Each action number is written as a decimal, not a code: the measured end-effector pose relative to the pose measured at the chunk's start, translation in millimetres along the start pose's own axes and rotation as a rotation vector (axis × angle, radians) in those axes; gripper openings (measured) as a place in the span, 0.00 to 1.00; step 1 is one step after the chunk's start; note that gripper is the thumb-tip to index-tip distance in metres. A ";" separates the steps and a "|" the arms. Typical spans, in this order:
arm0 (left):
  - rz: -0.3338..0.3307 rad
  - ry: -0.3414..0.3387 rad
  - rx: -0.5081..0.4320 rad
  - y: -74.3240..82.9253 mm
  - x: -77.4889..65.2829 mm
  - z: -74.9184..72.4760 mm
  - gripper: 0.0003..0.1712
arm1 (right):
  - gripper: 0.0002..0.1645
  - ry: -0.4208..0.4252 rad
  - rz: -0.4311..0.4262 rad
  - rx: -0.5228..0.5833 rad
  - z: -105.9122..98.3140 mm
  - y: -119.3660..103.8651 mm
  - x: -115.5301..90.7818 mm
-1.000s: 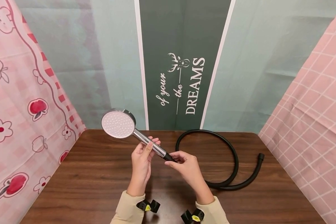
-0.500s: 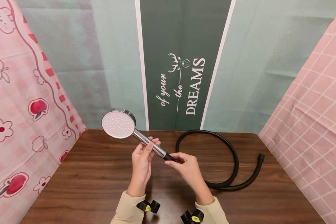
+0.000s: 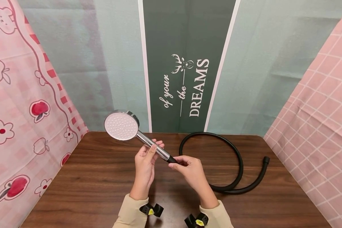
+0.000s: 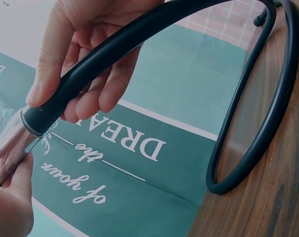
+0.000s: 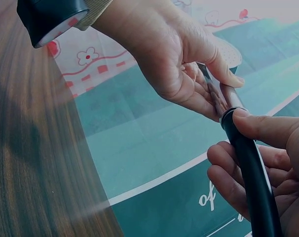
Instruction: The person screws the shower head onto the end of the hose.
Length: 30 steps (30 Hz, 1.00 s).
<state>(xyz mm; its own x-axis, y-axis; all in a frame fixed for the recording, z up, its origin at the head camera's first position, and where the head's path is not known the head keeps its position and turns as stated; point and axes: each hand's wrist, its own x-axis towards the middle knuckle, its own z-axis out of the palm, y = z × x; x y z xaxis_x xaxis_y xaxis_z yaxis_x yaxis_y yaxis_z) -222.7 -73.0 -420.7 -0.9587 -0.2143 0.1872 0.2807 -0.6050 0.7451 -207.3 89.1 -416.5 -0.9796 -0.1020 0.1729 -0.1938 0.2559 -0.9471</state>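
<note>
A chrome shower head (image 3: 121, 126) with a white nozzle face is held tilted above the table, its face at the upper left. My left hand (image 3: 144, 166) grips its chrome handle (image 3: 152, 146), thumb on top. At the handle's lower end sits the black end of a shower hose (image 4: 102, 52), meeting the chrome. My right hand (image 3: 191, 169) pinches this hose end between thumb and fingers. In the right wrist view the right thumb (image 5: 268, 129) presses on the black end just below the joint. Whether the thread is engaged is hidden.
The rest of the black hose (image 3: 240, 161) loops over the right side of the wooden table (image 3: 88, 190). Its free end (image 3: 266, 160) points up at the right. Printed cloths (image 3: 185, 25) stand behind and along both sides. Each sleeve carries a black wrist camera (image 3: 152, 209).
Almost nothing differs. Both hands keep their hold on the handle and the hose end, and the whole view has shifted very slightly to the right.
</note>
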 end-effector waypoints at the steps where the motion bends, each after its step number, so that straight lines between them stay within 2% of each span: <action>1: 0.000 0.000 0.001 0.0 -0.1 0.0 0.10 | 0.12 -0.001 0.001 -0.001 0.0 -0.1 -0.1; 12: -0.003 0.010 0.018 -0.3 -0.9 0.2 0.08 | 0.14 -0.042 -0.005 0.001 -0.5 -0.2 -0.7; 17: -0.001 0.008 0.024 -1.1 -0.6 -0.8 0.11 | 0.14 -0.051 -0.011 0.009 -0.6 0.6 -0.6; 22: 0.014 -0.004 0.033 -1.7 1.1 -2.0 0.18 | 0.14 -0.045 -0.007 0.006 0.2 0.5 0.1; 30: 0.019 0.012 0.034 -2.3 2.3 -2.0 0.14 | 0.13 -0.008 0.013 0.019 3.7 0.5 -0.1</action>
<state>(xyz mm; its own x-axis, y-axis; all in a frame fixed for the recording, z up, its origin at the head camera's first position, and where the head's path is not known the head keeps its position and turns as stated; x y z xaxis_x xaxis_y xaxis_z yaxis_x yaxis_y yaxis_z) -225.5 -73.6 -423.2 -0.9525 -0.2346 0.1942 0.2971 -0.5745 0.7627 -207.1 85.7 -418.0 -0.9815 -0.1065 0.1589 -0.1804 0.2394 -0.9540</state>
